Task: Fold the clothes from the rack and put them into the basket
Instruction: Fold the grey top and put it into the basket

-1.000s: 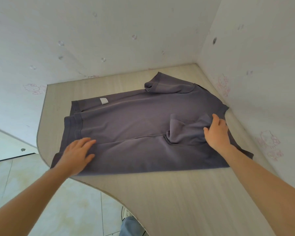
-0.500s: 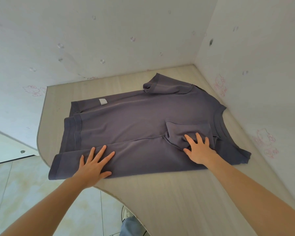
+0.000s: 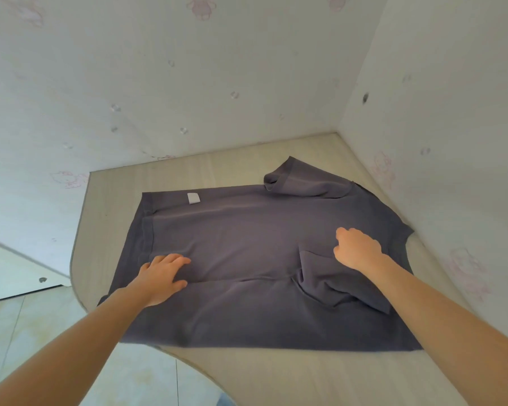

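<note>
Two hands rest on the grey T-shirt [image 3: 247, 238] spread over the counter [image 3: 276, 376]: left hand [image 3: 162, 276] flat near its hem, right hand [image 3: 355, 249] curled, pinching fabric near its collar.

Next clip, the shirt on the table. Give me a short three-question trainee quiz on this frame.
1. True or false: the near side of the grey T-shirt is already folded over.
2. Where does the white label lie: near the hem or near the collar?
3. Which hand lies with its fingers straight on the cloth?

Key:
1. True.
2. Near the hem.
3. The left hand; the right hand has its fingers curled, its grip hidden.
</note>
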`<state>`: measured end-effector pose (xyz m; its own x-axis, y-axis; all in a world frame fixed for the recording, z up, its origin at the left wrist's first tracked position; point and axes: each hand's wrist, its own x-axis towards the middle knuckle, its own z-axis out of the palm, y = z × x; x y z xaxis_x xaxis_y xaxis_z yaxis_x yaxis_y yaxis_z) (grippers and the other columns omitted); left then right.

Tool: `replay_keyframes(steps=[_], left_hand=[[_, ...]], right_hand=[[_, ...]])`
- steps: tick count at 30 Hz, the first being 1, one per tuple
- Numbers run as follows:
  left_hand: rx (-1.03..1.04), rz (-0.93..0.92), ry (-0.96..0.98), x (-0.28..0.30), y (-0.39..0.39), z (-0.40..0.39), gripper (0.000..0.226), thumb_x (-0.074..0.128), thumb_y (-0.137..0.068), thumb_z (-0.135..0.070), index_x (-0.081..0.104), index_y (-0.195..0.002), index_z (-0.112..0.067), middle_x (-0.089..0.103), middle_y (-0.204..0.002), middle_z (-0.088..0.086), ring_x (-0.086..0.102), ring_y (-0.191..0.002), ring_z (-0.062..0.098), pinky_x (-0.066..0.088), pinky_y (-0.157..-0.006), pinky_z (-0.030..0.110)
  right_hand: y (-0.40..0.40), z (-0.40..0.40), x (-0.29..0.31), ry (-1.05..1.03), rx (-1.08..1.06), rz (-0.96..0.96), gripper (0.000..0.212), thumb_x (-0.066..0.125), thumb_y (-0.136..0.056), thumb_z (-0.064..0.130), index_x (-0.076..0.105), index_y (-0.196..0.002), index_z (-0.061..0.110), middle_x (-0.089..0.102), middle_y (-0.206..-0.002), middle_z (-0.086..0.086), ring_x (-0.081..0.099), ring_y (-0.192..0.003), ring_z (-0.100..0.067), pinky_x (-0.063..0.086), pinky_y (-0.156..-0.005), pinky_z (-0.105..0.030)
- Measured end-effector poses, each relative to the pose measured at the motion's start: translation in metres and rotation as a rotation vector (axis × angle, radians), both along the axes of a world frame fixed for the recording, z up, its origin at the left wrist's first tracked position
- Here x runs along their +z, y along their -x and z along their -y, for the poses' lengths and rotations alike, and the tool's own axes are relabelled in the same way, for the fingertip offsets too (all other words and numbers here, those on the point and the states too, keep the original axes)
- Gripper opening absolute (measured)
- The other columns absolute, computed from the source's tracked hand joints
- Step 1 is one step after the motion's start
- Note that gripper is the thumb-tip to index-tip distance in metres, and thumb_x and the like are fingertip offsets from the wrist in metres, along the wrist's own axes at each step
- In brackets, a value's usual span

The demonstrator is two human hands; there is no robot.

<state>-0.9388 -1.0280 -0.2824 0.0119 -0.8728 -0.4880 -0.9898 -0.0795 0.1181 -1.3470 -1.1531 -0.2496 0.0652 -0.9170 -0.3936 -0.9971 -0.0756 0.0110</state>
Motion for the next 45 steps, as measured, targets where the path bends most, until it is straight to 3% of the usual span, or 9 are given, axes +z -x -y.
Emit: replay_keyframes(steps=[5, 10, 16, 22, 28, 31, 34, 39, 45], left_hand=[[0.024, 0.046, 0.060, 0.004, -0.032, 0.081, 0.054, 0.049, -0.098, -0.034, 0.032, -0.148, -0.024, 0.028, -0.155, -0.004, 0.025, -0.143, 0.023, 0.029, -0.112, 0.041], [0.052, 0.095, 0.089, -0.006, -0.074, 0.159, 0.045, 0.048, -0.097, -0.025, 0.043, -0.142, -0.020, 0.038, -0.149, -0.002, 0.033, -0.137, 0.024, 0.037, -0.107, 0.041], [0.061, 0.067, 0.165, -0.020, -0.094, 0.203, 0.044, 0.054, -0.096, -0.028, 0.047, -0.139, -0.018, 0.046, -0.141, 0.000, 0.042, -0.128, 0.025, 0.041, -0.101, 0.038], [0.054, -0.017, 0.277, -0.034, -0.100, 0.225, 0.018, 0.061, -0.092, -0.016, 0.066, -0.108, -0.011, 0.061, -0.108, 0.007, 0.053, -0.104, 0.029, 0.045, -0.085, 0.037], [0.082, -0.009, 0.269, -0.029, -0.101, 0.233, 0.010, 0.057, -0.093, -0.016, 0.066, -0.096, -0.013, 0.064, -0.097, 0.006, 0.054, -0.096, 0.026, 0.043, -0.079, 0.036], [0.152, -0.010, 0.264, -0.017, -0.099, 0.231, 0.010, 0.056, -0.095, -0.019, 0.065, -0.095, -0.014, 0.064, -0.098, 0.010, 0.057, -0.091, 0.029, 0.043, -0.075, 0.036], [0.190, -0.038, 0.294, -0.004, -0.094, 0.224, 0.010, 0.056, -0.094, -0.018, 0.065, -0.092, -0.013, 0.065, -0.096, 0.010, 0.056, -0.085, 0.028, 0.044, -0.071, 0.035], [0.202, -0.078, 0.351, 0.016, -0.092, 0.200, 0.011, 0.057, -0.092, -0.015, 0.067, -0.087, -0.015, 0.066, -0.091, 0.006, 0.056, -0.080, 0.025, 0.047, -0.071, 0.035], [0.074, -0.008, 0.363, 0.032, -0.087, 0.141, 0.010, 0.057, -0.093, -0.011, 0.065, -0.087, -0.011, 0.062, -0.087, 0.006, 0.055, -0.079, 0.025, 0.041, -0.070, 0.034]], right_hand=[[0.001, 0.071, -0.003, -0.023, -0.003, 0.097, 0.033, 0.042, -0.096, 0.024, 0.048, -0.125, 0.008, 0.051, -0.122, -0.012, 0.052, -0.107, -0.032, 0.049, -0.086, -0.041], [0.000, 0.155, -0.019, 0.016, -0.068, 0.119, 0.046, 0.042, -0.099, 0.032, 0.042, -0.135, 0.004, 0.045, -0.135, -0.020, 0.046, -0.120, -0.039, 0.040, -0.100, -0.043], [-0.005, 0.218, -0.043, 0.116, -0.127, 0.104, 0.051, 0.040, -0.101, 0.027, 0.031, -0.142, -0.002, 0.038, -0.141, -0.026, 0.043, -0.120, -0.046, 0.034, -0.102, -0.046], [-0.018, 0.247, -0.070, 0.071, -0.103, 0.163, 0.056, 0.041, -0.100, 0.022, 0.019, -0.149, 0.006, 0.039, -0.142, -0.025, 0.040, -0.124, -0.044, 0.031, -0.103, -0.046], [-0.022, 0.248, -0.065, 0.156, -0.174, 0.073, 0.024, 0.039, -0.100, 0.022, 0.054, -0.112, 0.008, 0.055, -0.116, -0.017, 0.042, -0.113, -0.037, 0.033, -0.090, -0.045], [-0.016, 0.242, -0.045, 0.307, -0.212, 0.214, 0.023, 0.039, -0.099, 0.021, 0.056, -0.103, 0.006, 0.053, -0.111, -0.018, 0.047, -0.108, -0.037, 0.034, -0.089, -0.044], [-0.006, 0.227, -0.014, 0.407, -0.272, 0.468, 0.023, 0.041, -0.097, 0.015, 0.049, -0.077, 0.005, 0.052, -0.087, -0.016, 0.053, -0.087, -0.036, 0.035, -0.070, -0.038], [0.013, 0.173, 0.030, 0.456, -0.292, 0.667, 0.025, 0.038, -0.098, 0.015, 0.044, -0.075, 0.007, 0.046, -0.068, -0.004, 0.040, -0.061, -0.016, 0.031, -0.054, -0.030], [0.052, 0.080, 0.034, 0.386, -0.330, 0.670, 0.020, 0.043, -0.098, 0.020, 0.050, -0.084, 0.007, 0.050, -0.072, -0.006, 0.047, -0.065, -0.018, 0.035, -0.059, -0.034]])
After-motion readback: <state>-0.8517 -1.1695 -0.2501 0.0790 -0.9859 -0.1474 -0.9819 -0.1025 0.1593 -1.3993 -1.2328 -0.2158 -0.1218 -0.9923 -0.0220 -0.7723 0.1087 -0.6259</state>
